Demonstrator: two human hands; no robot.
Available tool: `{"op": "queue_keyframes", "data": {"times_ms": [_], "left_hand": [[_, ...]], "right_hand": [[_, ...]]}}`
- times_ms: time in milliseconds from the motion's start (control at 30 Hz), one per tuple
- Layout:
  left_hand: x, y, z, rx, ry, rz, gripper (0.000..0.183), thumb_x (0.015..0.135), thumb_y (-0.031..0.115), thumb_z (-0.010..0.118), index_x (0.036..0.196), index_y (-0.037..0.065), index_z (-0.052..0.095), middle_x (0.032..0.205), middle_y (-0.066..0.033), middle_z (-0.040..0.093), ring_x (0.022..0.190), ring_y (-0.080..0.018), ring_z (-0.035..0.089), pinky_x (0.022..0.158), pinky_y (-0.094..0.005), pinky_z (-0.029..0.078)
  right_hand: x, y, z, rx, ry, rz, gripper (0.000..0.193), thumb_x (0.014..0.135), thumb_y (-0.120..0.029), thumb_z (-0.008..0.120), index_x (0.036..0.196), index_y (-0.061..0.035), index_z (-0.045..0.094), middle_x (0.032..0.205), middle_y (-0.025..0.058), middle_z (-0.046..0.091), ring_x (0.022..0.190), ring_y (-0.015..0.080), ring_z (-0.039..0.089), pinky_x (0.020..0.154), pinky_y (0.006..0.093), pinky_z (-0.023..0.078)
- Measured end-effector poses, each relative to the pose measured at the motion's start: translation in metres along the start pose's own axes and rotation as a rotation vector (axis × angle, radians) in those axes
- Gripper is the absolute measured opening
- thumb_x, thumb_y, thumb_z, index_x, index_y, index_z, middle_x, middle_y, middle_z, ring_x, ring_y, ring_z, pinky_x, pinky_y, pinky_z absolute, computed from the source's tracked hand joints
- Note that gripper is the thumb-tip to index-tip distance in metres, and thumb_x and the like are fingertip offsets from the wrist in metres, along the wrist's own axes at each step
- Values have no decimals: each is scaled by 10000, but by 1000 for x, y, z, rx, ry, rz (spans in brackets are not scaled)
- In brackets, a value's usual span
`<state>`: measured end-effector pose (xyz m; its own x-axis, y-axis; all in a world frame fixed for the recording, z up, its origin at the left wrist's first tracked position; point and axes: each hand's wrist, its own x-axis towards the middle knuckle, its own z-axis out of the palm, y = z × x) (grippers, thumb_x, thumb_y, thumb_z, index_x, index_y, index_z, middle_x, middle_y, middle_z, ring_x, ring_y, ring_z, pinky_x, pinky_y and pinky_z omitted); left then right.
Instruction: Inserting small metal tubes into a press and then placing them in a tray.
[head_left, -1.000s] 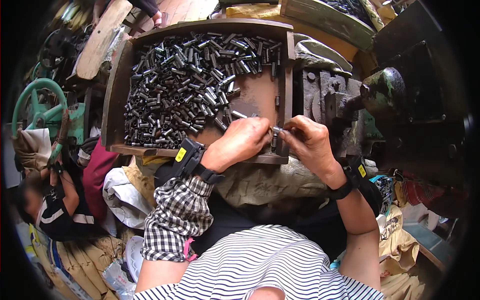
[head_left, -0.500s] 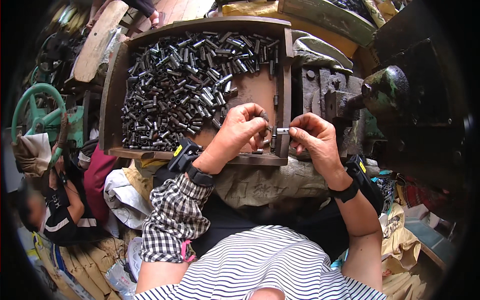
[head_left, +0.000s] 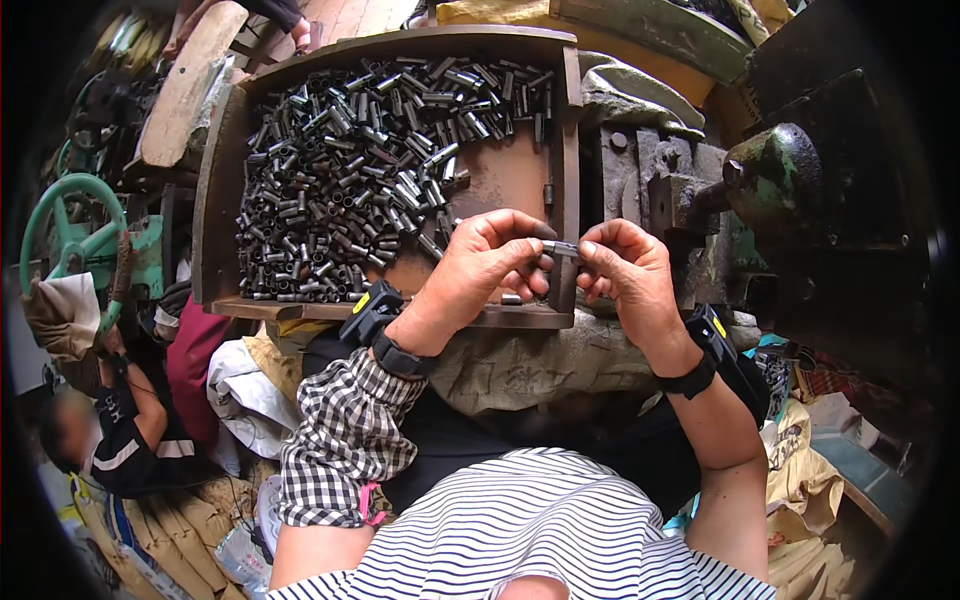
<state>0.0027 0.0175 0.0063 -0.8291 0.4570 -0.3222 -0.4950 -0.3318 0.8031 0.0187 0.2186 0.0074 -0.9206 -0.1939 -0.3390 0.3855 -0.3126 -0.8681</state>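
Over the right side of a shallow wooden tray (head_left: 400, 311), my two hands meet at a short, shiny metal tube (head_left: 563, 248). My left hand (head_left: 485, 262) is closed in a pinch on its left end. The thumb and fingertips of my right hand (head_left: 628, 270) grip its right end. The tube lies about level, roughly above the tray's right wall. A heap of similar dark metal tubes (head_left: 340, 180) fills the left and far parts of the tray. One loose tube (head_left: 511, 299) lies by the near edge under my left hand.
To the right stands a dark, oily machine (head_left: 775, 170) with a metal clamp block (head_left: 675, 200) beside the tray. A green handwheel (head_left: 75, 240) is at the left, near another person (head_left: 140, 420). A worn wooden plank (head_left: 190, 85) lies beyond the tray's left corner. Grey sacking (head_left: 520, 370) hangs before the tray.
My left fingers have come up to the tube and now pinch its left end. Before, the right hand held it with more of its length showing. The right hand has shifted slightly up.
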Motion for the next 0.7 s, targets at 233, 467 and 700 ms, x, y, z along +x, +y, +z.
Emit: {"op": "queue_keyframes", "data": {"times_ms": [233, 467, 700], "left_hand": [[-2, -1, 2, 55, 11, -8, 203, 893, 104, 575, 1038, -37, 561, 820, -92, 635, 630, -113, 621, 516, -189, 508], [-10, 8, 11, 189, -45, -97, 200, 889, 111, 589, 1033, -24, 556, 763, -66, 644, 562, -101, 625, 468, -178, 489], [-17, 21, 11, 168, -345, -217, 291, 841, 145, 666, 1034, 42, 474, 778, -14, 592, 648, -36, 582, 427, -143, 416]], "right_hand": [[1, 0, -1, 79, 14, 31, 116, 835, -86, 658, 895, -9, 596, 757, 33, 617, 611, 80, 610, 490, 184, 490], [1, -4, -9, 218, -76, 191, 165, 808, -44, 670, 935, -6, 571, 750, 46, 624, 591, 94, 621, 484, 186, 505], [-6, -17, -1, 190, -336, 292, 319, 793, -33, 680, 1049, 18, 497, 753, 57, 623, 560, 102, 624, 466, 185, 504]]}}
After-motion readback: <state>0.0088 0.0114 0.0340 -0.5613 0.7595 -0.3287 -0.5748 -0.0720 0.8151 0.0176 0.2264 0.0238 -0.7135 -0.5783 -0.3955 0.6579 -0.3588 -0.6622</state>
